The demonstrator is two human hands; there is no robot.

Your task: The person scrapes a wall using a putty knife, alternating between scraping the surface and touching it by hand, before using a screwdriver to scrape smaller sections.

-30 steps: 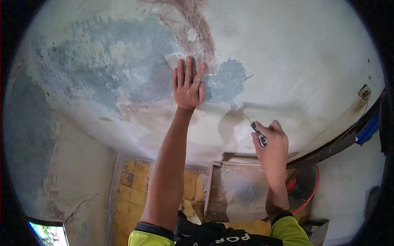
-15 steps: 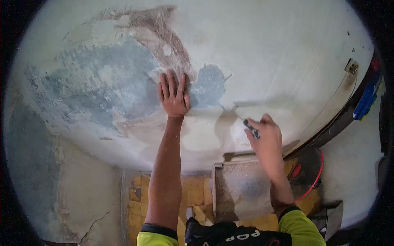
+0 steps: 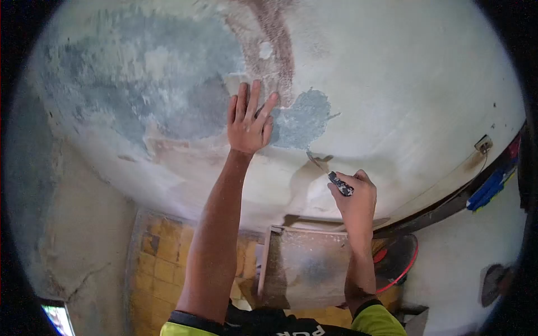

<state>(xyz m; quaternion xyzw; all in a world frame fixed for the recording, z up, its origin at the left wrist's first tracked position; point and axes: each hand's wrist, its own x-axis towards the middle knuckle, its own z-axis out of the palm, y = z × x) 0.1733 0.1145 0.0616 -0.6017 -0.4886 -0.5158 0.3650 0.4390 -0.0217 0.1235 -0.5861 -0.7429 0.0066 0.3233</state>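
Observation:
My left hand (image 3: 248,121) lies flat and open against a worn plaster wall (image 3: 392,84), fingers spread, beside a grey-blue bare patch (image 3: 302,119) where paint has come off. My right hand (image 3: 354,196) is closed around the dark handle of a metal scraper (image 3: 328,171), whose blade tip touches the wall just below that patch. A larger grey-blue peeled area (image 3: 140,78) spreads to the left of my left hand, with a brown streak (image 3: 274,39) above it.
Below stands a dusty wooden board or bench top (image 3: 308,266) on yellow floor tiles (image 3: 162,257). A red cable loop (image 3: 403,269) lies at the right. A wall fitting (image 3: 483,144) and a blue object (image 3: 487,187) sit at the far right.
The view shifted between frames. My left hand stayed pressed on the wall by the patch. My right hand kept the scraper, its blade now touching the wall just under the patch.

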